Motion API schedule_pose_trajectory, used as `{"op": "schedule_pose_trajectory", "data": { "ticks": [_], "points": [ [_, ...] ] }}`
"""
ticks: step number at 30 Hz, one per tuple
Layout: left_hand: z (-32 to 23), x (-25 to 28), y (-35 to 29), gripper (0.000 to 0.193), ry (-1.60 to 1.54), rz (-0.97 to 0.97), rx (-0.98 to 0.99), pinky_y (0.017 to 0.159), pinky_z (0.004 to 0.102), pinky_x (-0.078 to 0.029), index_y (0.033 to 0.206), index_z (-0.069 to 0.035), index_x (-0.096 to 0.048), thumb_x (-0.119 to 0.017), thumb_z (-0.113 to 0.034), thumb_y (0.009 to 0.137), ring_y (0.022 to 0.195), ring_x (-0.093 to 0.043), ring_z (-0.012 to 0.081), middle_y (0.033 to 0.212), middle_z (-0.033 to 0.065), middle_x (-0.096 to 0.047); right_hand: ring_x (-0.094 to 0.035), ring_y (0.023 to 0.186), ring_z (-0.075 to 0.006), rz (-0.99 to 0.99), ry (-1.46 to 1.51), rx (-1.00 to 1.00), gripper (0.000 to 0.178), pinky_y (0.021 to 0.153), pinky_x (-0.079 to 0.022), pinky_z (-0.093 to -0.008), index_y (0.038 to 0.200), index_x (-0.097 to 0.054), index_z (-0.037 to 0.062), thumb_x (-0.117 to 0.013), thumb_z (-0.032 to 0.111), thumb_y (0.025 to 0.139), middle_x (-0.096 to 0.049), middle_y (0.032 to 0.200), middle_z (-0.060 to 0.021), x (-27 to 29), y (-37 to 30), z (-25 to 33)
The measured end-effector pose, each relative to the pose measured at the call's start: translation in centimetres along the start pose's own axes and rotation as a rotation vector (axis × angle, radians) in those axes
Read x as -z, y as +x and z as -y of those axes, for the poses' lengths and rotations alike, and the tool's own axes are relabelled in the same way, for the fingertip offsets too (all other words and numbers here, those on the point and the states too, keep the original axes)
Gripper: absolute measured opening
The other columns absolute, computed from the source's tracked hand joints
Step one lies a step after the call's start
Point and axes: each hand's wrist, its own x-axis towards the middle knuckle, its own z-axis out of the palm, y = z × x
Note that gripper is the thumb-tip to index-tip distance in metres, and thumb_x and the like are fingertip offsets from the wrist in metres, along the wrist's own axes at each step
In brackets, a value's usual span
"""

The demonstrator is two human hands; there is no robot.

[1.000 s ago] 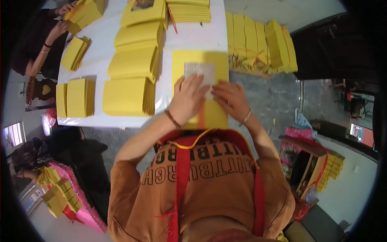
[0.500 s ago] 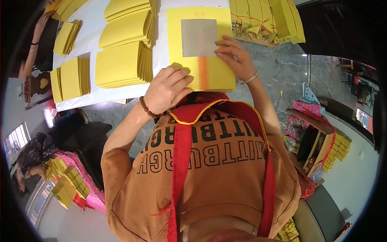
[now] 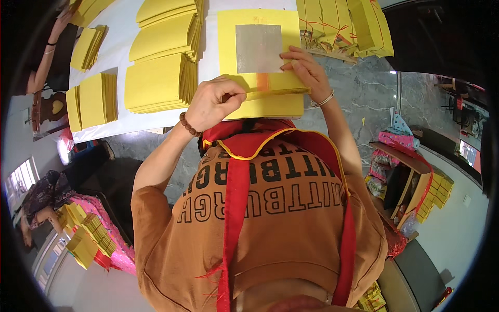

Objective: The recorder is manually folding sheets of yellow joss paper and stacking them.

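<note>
Pinching raised near edge of top yellow sheet (image 3: pixel 226 47) between thumb and curled fingers of left hand (image 3: pixel 215 101). Resting right hand (image 3: pixel 310 75) at sheet's right side, fingers loosely bent and spread, tips just beside grey square (image 3: pixel 258 49). Lying at near end of white surface (image 3: pixel 208 57), directly in front of body, on top of more yellow paper (image 3: pixel 273 107). Running below square: short orange stripe (image 3: pixel 263 80). Set out to left: column of thick folded stacks (image 3: pixel 155 86), then smaller stacks (image 3: pixel 92 101) farther left. Visible at upper left: another person's forearm (image 3: pixel 44 67), dark band at wrist. Lying beyond right edge: yellow bundles (image 3: pixel 323 21) with red string. Worn in front: red apron (image 3: pixel 235 208) over brown top (image 3: pixel 291 239).
</note>
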Motion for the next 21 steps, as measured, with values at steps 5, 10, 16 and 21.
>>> {"op": "schedule_pose_trajectory", "data": {
  "ticks": [5,10,16,21],
  "points": [
    [0.8,0.2,0.4,0.014,-0.077,-0.017,0.122,0.057,0.0245,-0.043,0.081,0.002,-0.065,-0.060,-0.012,0.081,0.060,-0.052,0.0087,0.064,0.0057,-0.060,-0.040,0.125,-0.0275,0.004,0.036,0.001,0.036,0.103,-0.031,-0.0370,0.093,-0.068,0.0019,-0.039,0.023,0.096,-0.059,0.116,-0.0087,0.2,0.1,0.1],
    [1.2,0.7,0.7,0.016,-0.270,0.031,0.248,0.055,0.0221,-0.040,0.080,0.002,-0.065,-0.060,-0.013,0.081,0.060,-0.047,0.0040,0.064,-0.0015,-0.057,-0.039,0.125,-0.0286,0.002,0.075,0.021,0.045,0.104,-0.030,-0.0377,0.092,-0.068,0.0010,-0.032,0.026,0.098,-0.059,0.116,-0.0102,0.2,0.2,0.4],
    [1.1,0.8,0.7,0.016,-0.256,0.036,0.262,0.055,0.0215,-0.039,0.081,0.002,-0.066,-0.060,-0.013,0.081,0.059,-0.046,0.0037,0.062,-0.0019,-0.056,-0.038,0.126,-0.0299,0.011,0.062,0.053,0.050,0.104,-0.029,-0.0385,0.093,-0.066,0.0009,-0.026,0.031,0.099,-0.059,0.117,-0.0119,0.3,0.1,0.1],
    [1.2,0.8,0.8,0.016,-0.289,0.035,0.254,0.054,0.0213,-0.039,0.080,0.002,-0.065,-0.061,-0.013,0.081,0.059,-0.046,0.0033,0.062,-0.0022,-0.055,-0.038,0.126,-0.0308,0.030,0.046,0.085,0.051,0.104,-0.028,-0.0391,0.095,-0.064,0.0020,-0.023,0.033,0.099,-0.058,0.118,-0.0127,0.4,0.0,-0.5]
  ]
}}
